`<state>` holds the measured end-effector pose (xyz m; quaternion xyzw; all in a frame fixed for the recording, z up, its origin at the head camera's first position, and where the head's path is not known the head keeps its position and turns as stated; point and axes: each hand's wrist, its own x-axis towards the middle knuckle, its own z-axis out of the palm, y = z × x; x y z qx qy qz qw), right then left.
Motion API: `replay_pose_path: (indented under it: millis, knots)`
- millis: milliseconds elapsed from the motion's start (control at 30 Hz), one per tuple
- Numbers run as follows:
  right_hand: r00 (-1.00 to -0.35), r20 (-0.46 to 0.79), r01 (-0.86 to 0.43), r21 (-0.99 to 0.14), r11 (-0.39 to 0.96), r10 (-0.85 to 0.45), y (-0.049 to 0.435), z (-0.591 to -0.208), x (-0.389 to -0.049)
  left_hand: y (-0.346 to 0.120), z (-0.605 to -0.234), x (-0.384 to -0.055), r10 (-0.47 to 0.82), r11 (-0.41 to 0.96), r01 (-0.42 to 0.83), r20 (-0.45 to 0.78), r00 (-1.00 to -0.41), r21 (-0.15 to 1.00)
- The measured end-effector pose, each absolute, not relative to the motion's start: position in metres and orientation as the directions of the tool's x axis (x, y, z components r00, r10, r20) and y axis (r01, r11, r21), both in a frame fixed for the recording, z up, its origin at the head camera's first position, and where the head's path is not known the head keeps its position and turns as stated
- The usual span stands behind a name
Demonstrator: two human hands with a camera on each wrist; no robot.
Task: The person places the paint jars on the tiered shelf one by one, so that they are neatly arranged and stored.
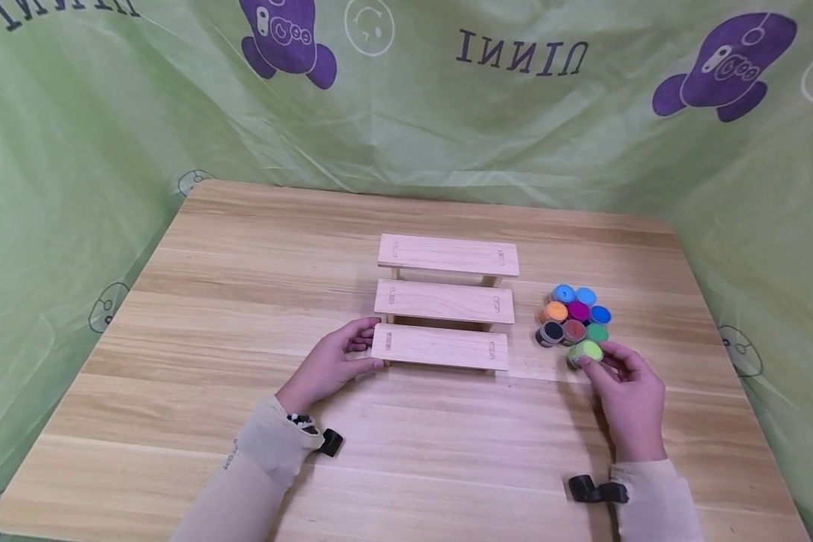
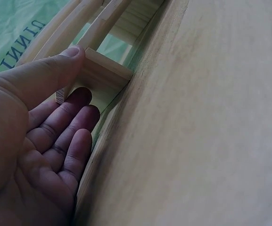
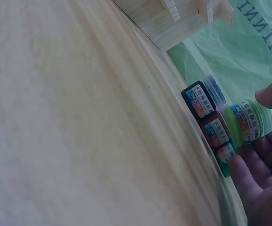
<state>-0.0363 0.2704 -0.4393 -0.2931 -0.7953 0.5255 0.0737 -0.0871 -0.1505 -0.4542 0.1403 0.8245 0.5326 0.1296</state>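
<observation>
A three-tier wooden step rack stands mid-table, its pale planks rising toward the back. At the left end of its lowest step, my left hand grips the plank between thumb and index finger; the other fingers curl loosely below. My right hand pinches a small light-green paint pot with a clear lid, also seen as the labelled pot in the right wrist view. It is tilted and lifted off the table beside the other pots. Nearest are a black pot, a brown-red pot and a green pot.
Behind those pots, more stand close together: an orange pot, a magenta pot and several blue pots. They sit right of the rack on the wooden table. A green printed curtain hangs around the back and sides.
</observation>
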Motion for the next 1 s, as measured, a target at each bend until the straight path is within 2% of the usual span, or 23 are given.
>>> replay_pose_path:
  millis: [300,600,1000]
  knots:
    - [-0.834,-0.145,0.264,-0.952,0.156,0.532,0.261,-0.429,-0.035,-0.151,-0.455,-0.087,0.369,0.397,0.11,-0.049,-0.928,0.911]
    - [-0.877,-0.078,0.237,-0.929,0.284,0.475,0.248,-0.417,-0.034,-0.151,-0.456,-0.087,0.367,0.395,0.108,-0.048,-0.929,0.912]
    - [-0.917,-0.005,0.108,-0.966,0.235,0.398,0.235,-0.404,-0.038,-0.15,-0.459,-0.088,0.376,0.345,0.096,-0.044,-0.926,0.934]
